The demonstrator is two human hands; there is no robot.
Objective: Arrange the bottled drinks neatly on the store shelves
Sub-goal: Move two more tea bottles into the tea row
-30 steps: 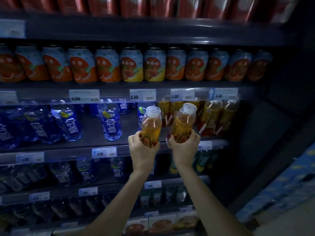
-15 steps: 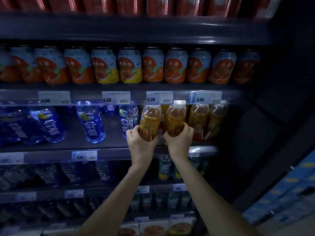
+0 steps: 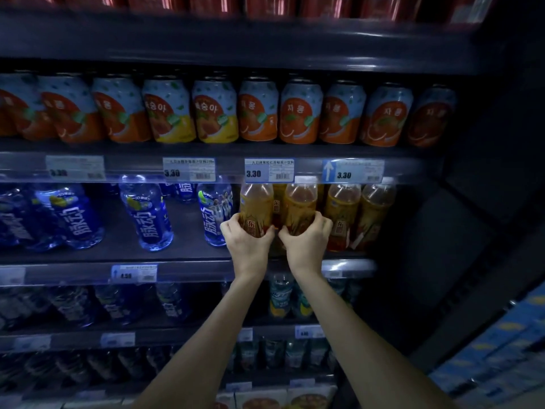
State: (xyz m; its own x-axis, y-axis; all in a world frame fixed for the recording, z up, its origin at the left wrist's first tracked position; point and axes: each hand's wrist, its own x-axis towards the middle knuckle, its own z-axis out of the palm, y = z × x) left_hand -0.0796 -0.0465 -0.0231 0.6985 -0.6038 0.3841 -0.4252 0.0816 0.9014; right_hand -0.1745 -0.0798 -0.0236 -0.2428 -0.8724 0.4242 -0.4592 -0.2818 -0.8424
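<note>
Both hands reach into the middle shelf (image 3: 182,255). My left hand (image 3: 246,242) grips the lower half of an amber tea bottle (image 3: 256,206). My right hand (image 3: 308,240) grips a second amber tea bottle (image 3: 300,206) beside it. The two bottles stand upright side by side, their caps hidden behind the price rail. To their right stand two more amber tea bottles (image 3: 343,214) of the same kind. A blue drink bottle (image 3: 213,211) stands just left of my left hand.
More blue bottles (image 3: 147,214) fill the left of this shelf with gaps between them. Orange and yellow fruit cans (image 3: 259,113) line the shelf above, red cans (image 3: 265,4) the top one. Dark bottles fill lower shelves. Blue cartons (image 3: 498,355) lie at the lower right.
Both hands have pushed the two tea bottles up and inward from in front of the shelf edge onto the middle shelf, beside the other tea bottles. The view has moved closer.
</note>
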